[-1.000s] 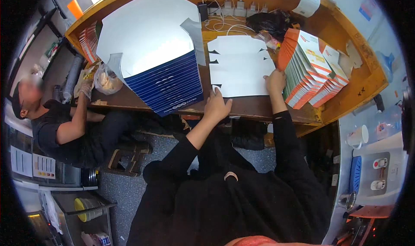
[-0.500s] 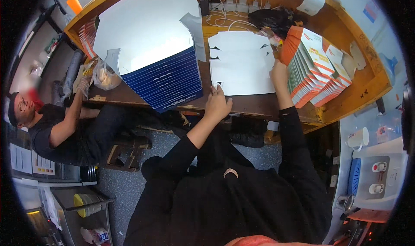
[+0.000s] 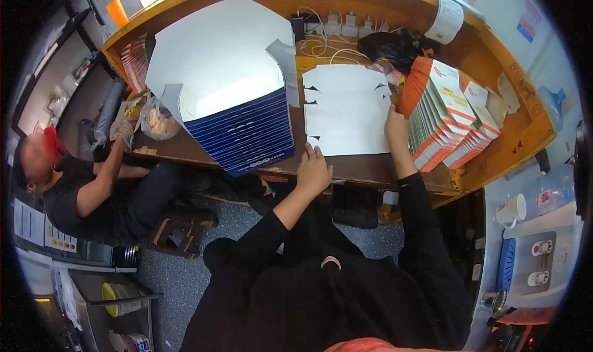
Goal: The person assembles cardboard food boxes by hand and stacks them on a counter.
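Observation:
A flat white cardboard box blank [image 3: 346,114] with small notched cuts along its sides lies on the brown tabletop in front of me. At its lower left corner rests my left hand [image 3: 314,171], fingers spread, the tips touching the edge. My right hand [image 3: 396,128] closes on the blank's right edge, its fingertips partly hidden. Left of the blank stands a tall nested stack of blue boxes [image 3: 244,139] with white insides. Close beside my right hand are stacks of orange-and-white folded cartons [image 3: 445,114].
White cables and chargers [image 3: 333,27] run along the back of the wooden desk [image 3: 516,114], near a black plastic bag [image 3: 395,46]. On the left, a seated person [image 3: 80,188] has a gloved hand by a clear bag of food [image 3: 159,118]. A raised wooden rim bounds the desk.
The whole desk sits slightly lower in the picture, as the view has tilted. Both hands stay at the blank's edges; the person on the left has turned their head.

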Demonstrator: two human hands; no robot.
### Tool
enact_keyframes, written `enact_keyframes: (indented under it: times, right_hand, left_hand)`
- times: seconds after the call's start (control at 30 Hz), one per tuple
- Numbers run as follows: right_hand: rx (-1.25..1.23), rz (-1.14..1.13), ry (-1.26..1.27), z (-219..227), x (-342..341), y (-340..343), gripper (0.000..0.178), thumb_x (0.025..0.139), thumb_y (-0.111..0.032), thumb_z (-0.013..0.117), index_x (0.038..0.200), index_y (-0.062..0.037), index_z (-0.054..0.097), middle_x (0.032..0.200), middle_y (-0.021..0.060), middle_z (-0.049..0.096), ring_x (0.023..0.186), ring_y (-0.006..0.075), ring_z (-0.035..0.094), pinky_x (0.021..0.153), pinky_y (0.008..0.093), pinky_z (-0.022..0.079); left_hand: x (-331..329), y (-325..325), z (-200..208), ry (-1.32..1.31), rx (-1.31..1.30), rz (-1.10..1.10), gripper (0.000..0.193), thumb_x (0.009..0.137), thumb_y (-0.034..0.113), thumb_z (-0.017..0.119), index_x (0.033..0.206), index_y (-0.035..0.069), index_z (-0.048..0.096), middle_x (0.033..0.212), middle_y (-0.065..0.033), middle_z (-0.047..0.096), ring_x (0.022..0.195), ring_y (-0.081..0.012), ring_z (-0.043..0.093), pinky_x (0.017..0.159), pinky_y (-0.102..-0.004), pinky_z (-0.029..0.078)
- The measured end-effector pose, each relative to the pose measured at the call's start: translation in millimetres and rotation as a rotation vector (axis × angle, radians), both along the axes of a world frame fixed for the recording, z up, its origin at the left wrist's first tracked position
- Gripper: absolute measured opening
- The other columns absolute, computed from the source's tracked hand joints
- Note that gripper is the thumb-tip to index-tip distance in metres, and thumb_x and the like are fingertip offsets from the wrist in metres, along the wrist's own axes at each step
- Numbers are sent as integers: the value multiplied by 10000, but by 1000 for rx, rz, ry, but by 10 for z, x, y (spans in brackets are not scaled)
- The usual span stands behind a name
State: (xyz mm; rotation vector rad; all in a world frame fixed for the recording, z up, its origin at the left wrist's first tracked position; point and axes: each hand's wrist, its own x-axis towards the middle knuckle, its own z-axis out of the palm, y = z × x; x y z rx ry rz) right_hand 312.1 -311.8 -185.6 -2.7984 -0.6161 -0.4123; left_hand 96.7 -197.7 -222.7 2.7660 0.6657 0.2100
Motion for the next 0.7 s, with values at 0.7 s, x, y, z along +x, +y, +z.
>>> enact_keyframes:
  times: [0.7]
  right_hand:
    - [451, 144, 100, 75, 302, -122, 251, 753, -218, 569, 873, 0, 604, 791, 246, 593, 752, 371, 591, 677, 408, 461]
  left_hand:
    - [-76, -24, -161, -123, 6, 5, 663, 776, 298, 540, 1230, -118, 294, 1272, -377, 207, 1117, -470, 344, 951, -436, 312]
